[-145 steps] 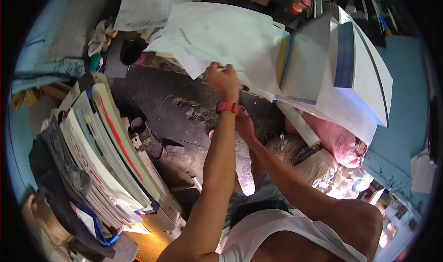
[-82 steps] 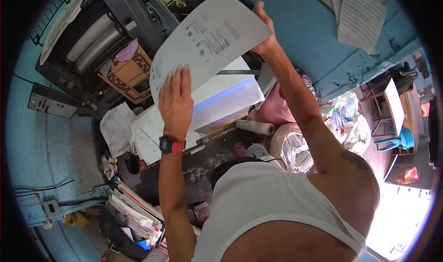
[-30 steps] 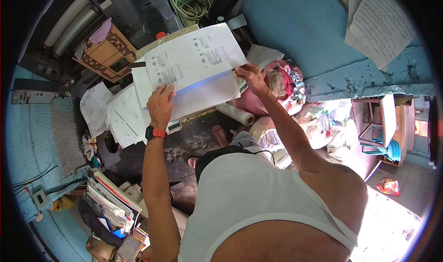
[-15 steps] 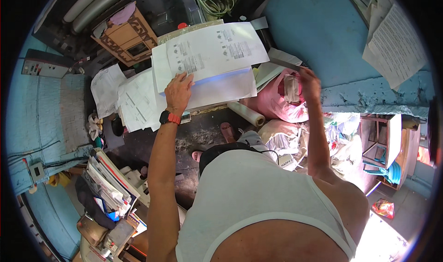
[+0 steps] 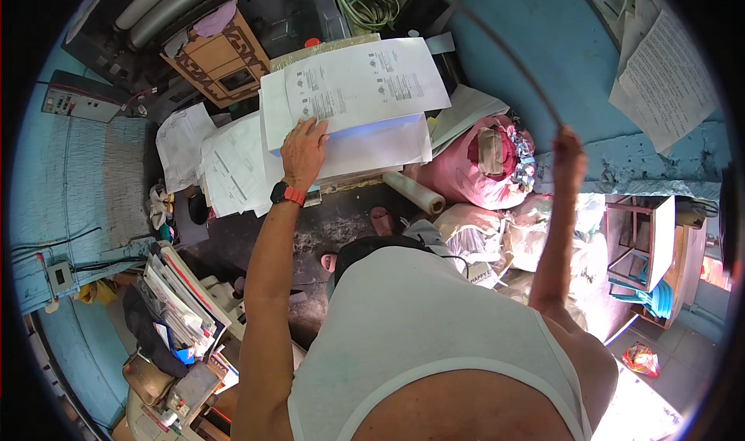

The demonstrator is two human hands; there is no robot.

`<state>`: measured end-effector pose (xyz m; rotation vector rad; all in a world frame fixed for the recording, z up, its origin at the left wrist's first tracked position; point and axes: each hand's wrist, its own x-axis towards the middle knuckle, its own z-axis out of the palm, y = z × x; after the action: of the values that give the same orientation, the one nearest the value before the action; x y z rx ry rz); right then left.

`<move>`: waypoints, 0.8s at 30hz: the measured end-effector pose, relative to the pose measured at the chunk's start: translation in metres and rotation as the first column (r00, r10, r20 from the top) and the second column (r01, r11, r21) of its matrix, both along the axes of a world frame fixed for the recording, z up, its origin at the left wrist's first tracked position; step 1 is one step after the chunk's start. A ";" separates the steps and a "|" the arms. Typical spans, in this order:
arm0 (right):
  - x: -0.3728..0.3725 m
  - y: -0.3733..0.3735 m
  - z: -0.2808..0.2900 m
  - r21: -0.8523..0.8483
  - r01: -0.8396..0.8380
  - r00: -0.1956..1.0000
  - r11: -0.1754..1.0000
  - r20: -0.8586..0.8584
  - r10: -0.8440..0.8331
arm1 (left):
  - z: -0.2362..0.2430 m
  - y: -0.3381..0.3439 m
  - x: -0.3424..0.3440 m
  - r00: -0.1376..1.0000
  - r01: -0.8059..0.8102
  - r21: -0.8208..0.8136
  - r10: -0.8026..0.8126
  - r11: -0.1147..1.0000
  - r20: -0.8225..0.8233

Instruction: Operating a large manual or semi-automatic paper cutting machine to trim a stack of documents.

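Note:
My left hand (image 5: 304, 155) lies at the near edge of a tall stack of paper (image 5: 372, 137), fingers stretched out over the printed top sheet (image 5: 357, 84). That sheet bears several small blocks of print and lies slightly askew. Off to the right and raised, my right hand (image 5: 569, 150) is closed round one end of a long, thin grey strip (image 5: 508, 53). The strip reaches up and left past the far edge of the view; it is blurred, so its exact kind is unclear.
A pink sack (image 5: 458, 165) and a white roll (image 5: 415, 193) sit right of the stack. Loose printed sheets (image 5: 233, 165) spread to its left. A carved wooden piece (image 5: 225, 60) and a coil of green cable (image 5: 365, 6) lie beyond. Piled papers (image 5: 182, 301) stand lower left.
My right hand has swung up and to the right with the strip, away from beside the stack. My left hand stays on the paper.

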<state>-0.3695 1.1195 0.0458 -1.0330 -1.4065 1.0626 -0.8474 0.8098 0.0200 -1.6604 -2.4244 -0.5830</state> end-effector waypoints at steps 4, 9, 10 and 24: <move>-0.129 -0.068 -0.030 0.239 -0.285 0.853 0.928 0.506 0.131 | -0.002 0.000 0.003 1.000 -0.030 0.033 0.030 0.999 -0.002; -0.211 -0.129 -0.058 -0.549 -0.348 0.903 0.760 -0.413 0.116 | -0.010 0.002 0.004 0.997 -0.074 0.019 0.074 0.997 -0.003; -0.215 -0.140 -0.063 -0.592 -0.355 0.919 0.724 -0.362 0.154 | -0.010 0.002 0.005 0.992 -0.124 0.047 0.125 0.991 -0.013; -0.204 -0.335 0.283 0.663 -0.663 -0.401 0.347 -0.707 0.583 | 0.009 -0.204 0.130 0.952 -0.281 0.089 0.265 0.956 0.155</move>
<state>-0.5738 0.7845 0.3285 0.9052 -0.5937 2.1054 -0.7178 0.6054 0.0292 -1.2497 -2.6055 -0.7960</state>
